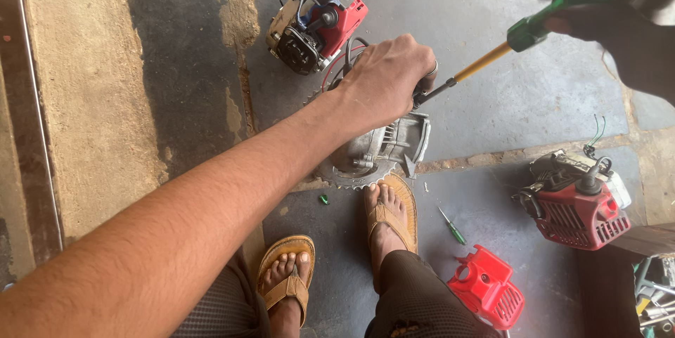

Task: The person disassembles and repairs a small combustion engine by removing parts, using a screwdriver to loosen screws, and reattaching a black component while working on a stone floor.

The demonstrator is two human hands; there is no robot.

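My left hand (387, 74) is closed over the top of a grey metal engine casing (394, 143) that stands on the floor, with a toothed disc (348, 182) under it. At the upper right, my right hand (619, 29) grips a long screwdriver (485, 62) with a green handle and a yellow collar. Its dark shaft slants down to the left and its tip meets the casing right at my left hand's fingers. What lies under the left palm is hidden.
A small red engine (320, 22) lies beyond the casing; another (576, 201) sits at the right. A red plastic cover (489, 285), a small green screwdriver (452, 225) and a green bit (323, 199) lie on the floor. My sandalled feet (388, 211) stand beside the disc. Tools (654, 296) are at the lower right.
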